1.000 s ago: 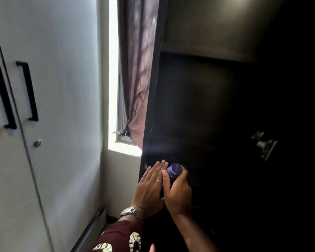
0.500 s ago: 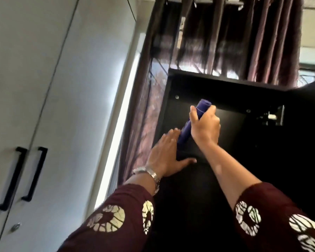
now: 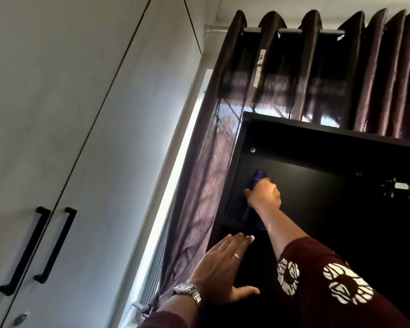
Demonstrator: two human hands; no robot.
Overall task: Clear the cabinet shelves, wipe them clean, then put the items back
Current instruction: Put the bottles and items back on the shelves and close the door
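Cabinet [image 3: 329, 166] of black board fills the right of our view, open, with a metal hinge [image 3: 402, 187] on its right wall. In its top compartment, close to the left wall, we see the right hand [image 3: 264, 194] with its fingers clamped round a blue cylindrical can [image 3: 256, 182]. The can's lower end reaches down near the shelf board, and we cannot tell whether it rests there. The left hand [image 3: 222, 268], with a ring [image 3: 237, 256] and a wristwatch [image 3: 187, 288], lies lower on the cabinet's dark front, its fingers straight and together, gripping nothing. Behind the cabinet a purple-brown curtain [image 3: 213, 162] hangs from a rod [image 3: 293, 31]. To the left stand white wardrobe doors [image 3: 81, 114] with black handles [image 3: 55, 245].
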